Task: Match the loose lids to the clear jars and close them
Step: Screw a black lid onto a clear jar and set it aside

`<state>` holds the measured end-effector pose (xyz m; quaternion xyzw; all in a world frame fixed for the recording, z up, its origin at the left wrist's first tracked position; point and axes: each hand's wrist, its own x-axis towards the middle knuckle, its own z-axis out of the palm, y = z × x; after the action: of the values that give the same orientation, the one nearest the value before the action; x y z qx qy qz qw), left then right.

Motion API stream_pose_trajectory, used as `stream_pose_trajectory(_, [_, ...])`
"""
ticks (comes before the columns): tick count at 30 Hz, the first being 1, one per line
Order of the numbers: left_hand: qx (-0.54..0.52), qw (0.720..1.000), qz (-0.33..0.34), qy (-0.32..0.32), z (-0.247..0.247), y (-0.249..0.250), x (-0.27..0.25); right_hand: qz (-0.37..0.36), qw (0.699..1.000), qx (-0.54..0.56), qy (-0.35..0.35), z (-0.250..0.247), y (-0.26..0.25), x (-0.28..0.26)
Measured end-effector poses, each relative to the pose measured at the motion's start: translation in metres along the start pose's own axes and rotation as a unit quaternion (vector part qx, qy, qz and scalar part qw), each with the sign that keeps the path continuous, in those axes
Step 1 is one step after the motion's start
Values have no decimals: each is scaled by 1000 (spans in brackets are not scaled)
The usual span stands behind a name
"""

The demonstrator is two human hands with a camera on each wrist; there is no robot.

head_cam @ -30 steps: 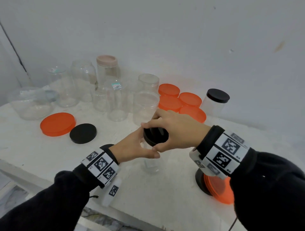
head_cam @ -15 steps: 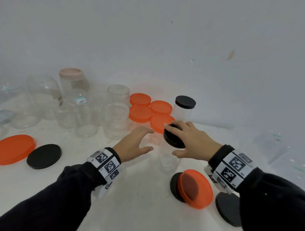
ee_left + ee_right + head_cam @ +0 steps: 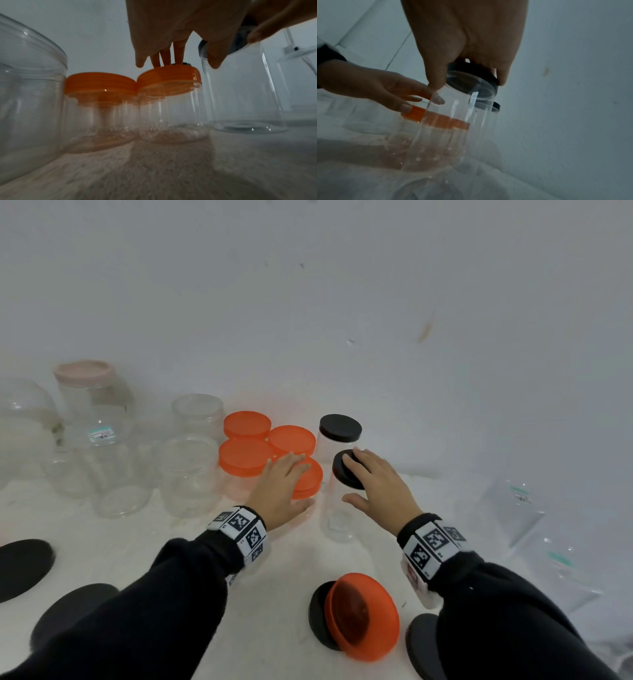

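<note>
1. At mid-table, beside the orange-lidded group: tall jar (image 3: 337,508), clear, capped with a black lid (image 3: 346,474). One second ago it stood nearer the front edge with both hands on it; it now stands further back, tilted, its base on the table (image 3: 171,542).
2. Right hand (image 3: 376,484): grasps the black lid from above, fingers and thumb curled round its rim. The jar leans under this grip.
3. Left hand (image 3: 279,491): released from the tall jar, fingers straight and relaxed, holding nothing. It now lies over the nearest orange-lidded jar (image 3: 305,479), fingertips (image 3: 164,59) touching or just above its lid.
4. Meaning, as a judgement: this jar is closed and is being parked with the finished ones; next comes another lid-and-jar match.
5. Finished stock: three more orange-lidded jars (image 3: 245,457) behind the left hand; second black-lidded jar (image 3: 339,433) just behind the tall jar.
6. Open jars (image 3: 188,474): several clear ones at left, one with a pink lid (image 3: 84,371).
7. Loose lids: orange lid (image 3: 363,621) leaning on a black one at front; black lids (image 3: 24,568) at left front; another partly under the right sleeve.
8. Obstruction: closed jars crowd the parking spot; the tilted jar could knock its neighbours.
</note>
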<state>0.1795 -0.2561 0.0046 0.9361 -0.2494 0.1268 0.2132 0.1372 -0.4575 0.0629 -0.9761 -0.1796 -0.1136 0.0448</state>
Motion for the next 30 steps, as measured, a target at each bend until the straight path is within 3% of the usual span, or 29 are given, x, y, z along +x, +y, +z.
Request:
stream_pose_trajectory(8, [93, 995, -18, -41, 15, -4, 11, -17, 998, 7, 65, 23, 10, 19])
stream_pose_trajectory(14, [88, 995, -25, -32, 17, -4, 12, -12, 994, 21, 109, 32, 12, 25])
stream_pose_trajectory(18, [76, 996, -25, -25, 18, -6, 12, 1, 995, 19, 99, 32, 13, 28])
stream_pose_trajectory(25, [58, 998, -20, -13, 20, -6, 12, 29, 996, 48, 74, 13, 6, 26])
stream_pose_trajectory(30, [69, 997, -21, -15, 20, -9, 13, 22, 982, 140, 127, -14, -1, -4])
